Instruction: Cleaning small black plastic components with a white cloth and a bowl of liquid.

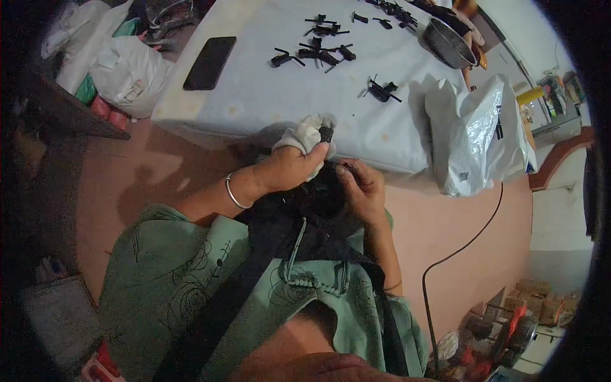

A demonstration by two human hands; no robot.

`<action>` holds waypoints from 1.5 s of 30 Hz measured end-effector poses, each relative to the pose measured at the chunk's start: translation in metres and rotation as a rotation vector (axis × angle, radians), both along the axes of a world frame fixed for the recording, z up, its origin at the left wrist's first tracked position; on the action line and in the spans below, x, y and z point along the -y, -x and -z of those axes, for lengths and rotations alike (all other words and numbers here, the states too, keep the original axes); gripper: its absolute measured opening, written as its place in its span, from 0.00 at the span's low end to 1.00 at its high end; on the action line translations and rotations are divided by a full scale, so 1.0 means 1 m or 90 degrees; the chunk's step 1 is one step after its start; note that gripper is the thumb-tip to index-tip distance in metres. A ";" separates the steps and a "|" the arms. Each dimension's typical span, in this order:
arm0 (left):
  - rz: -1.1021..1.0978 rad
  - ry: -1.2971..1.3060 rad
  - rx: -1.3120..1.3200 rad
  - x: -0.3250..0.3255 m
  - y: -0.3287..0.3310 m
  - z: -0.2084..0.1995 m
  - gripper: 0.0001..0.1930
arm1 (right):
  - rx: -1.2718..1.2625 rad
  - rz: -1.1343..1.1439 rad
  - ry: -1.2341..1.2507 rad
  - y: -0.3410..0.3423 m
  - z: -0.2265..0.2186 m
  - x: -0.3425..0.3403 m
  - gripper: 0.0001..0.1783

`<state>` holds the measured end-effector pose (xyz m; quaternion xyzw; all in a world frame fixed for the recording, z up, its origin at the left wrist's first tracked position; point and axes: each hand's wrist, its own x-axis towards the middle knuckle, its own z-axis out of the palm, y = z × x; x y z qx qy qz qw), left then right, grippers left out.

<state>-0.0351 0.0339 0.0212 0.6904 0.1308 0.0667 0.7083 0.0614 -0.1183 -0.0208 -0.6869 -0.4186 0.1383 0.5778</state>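
My left hand point(289, 167) grips a crumpled white cloth point(307, 134) with a small black part point(326, 134) pressed against it by the thumb. A silver bangle sits on that wrist. My right hand point(364, 188) is closed on a dark black object point(321, 191) held between both hands above my lap; its shape is hard to make out. A black strap runs down from it over my green garment.
A white-covered table point(267, 95) ahead carries several small black parts point(318, 54), a black phone point(210, 62) and a metal bowl point(449, 43). A white plastic bag point(468, 137) hangs at its right edge. More bags lie at the left. A black cable point(458, 248) crosses the pink floor.
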 end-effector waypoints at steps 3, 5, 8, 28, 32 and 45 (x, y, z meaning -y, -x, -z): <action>-0.060 -0.381 0.185 0.006 0.002 0.018 0.16 | -0.022 -0.010 0.030 0.000 -0.007 0.001 0.06; -0.009 -0.314 0.197 0.005 0.001 0.010 0.15 | -0.064 -0.004 0.040 0.003 -0.019 -0.001 0.05; 0.046 -0.322 0.222 0.004 -0.002 0.013 0.17 | -0.125 0.007 0.045 0.004 -0.019 -0.008 0.06; -0.063 -0.789 0.459 0.013 -0.011 0.036 0.06 | -0.111 -0.023 -0.020 0.003 0.001 -0.020 0.18; -0.016 -0.625 0.380 0.012 -0.018 0.043 0.10 | -0.119 -0.060 0.002 -0.006 -0.012 -0.020 0.16; -0.046 -0.613 0.292 -0.014 -0.032 0.006 0.08 | 0.392 0.331 0.347 -0.140 -0.013 -0.040 0.11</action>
